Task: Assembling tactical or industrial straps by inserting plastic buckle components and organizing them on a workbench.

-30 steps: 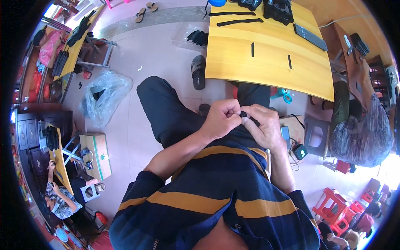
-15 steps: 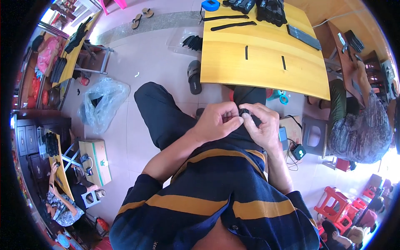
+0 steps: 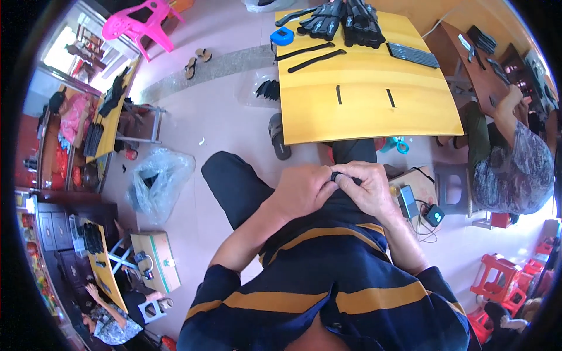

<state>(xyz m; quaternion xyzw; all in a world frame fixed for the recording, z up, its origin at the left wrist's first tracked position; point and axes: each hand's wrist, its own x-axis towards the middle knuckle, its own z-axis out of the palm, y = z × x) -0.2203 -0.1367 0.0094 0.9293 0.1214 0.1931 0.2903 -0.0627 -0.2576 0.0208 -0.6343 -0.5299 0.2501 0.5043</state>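
Note:
Above my lap, a small black piece (image 3: 336, 176) is pinched between both hands; most of it is hidden by the fingers, so its kind does not show. My left hand (image 3: 305, 188) is closed, with thumb and forefinger at the piece's near side. Against it, my right hand (image 3: 364, 186) is closed too, fingertips meeting those of the left. Ahead stands a yellow table (image 3: 369, 120), with two short black strips (image 3: 338, 95) lying apart on it. Longer black straps (image 3: 316, 61) lie farther left on the tabletop.
Bundled black straps (image 3: 363, 29), a flat dark stack (image 3: 413, 55) and a blue tape measure (image 3: 282, 36) sit on the table's far part. A clear plastic bag (image 3: 161, 181) and a carton (image 3: 155, 263) are on the left. To the right, a person (image 3: 509, 158) sits on a stool.
The view has tilted so the table and surroundings sit lower in the picture. My hands stay together on the black piece, fingers slightly more closed around it.

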